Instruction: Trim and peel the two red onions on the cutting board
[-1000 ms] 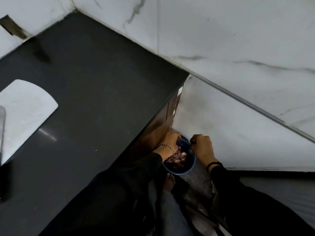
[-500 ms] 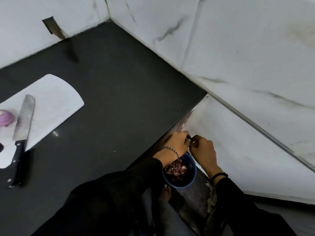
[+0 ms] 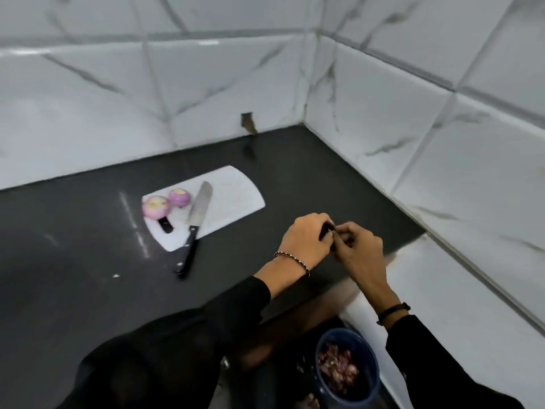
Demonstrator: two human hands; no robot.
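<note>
Picking the last clinging flecks of skin off the fingers looks like the step in hand. It is best done over the round blue plastic bowl of purple peelings, which sits well right of and below the white plastic cutting board, past the edge of the dark stone counter, so nothing drops on the worktop.

The left hand and the right hand hover right of the board, well clear of it, with fingers curled and fingertips pressed against each other. A dark speck shows where they meet, but it cannot be told whether it is skin or shadow.

The nearer red onion and the farther red onion, both bare and pale purple with flat-cut ends, sit touching at the board's left end. The black-handled steel knife lies just right of them, its blade on the board and its handle overhanging the near edge.
</note>
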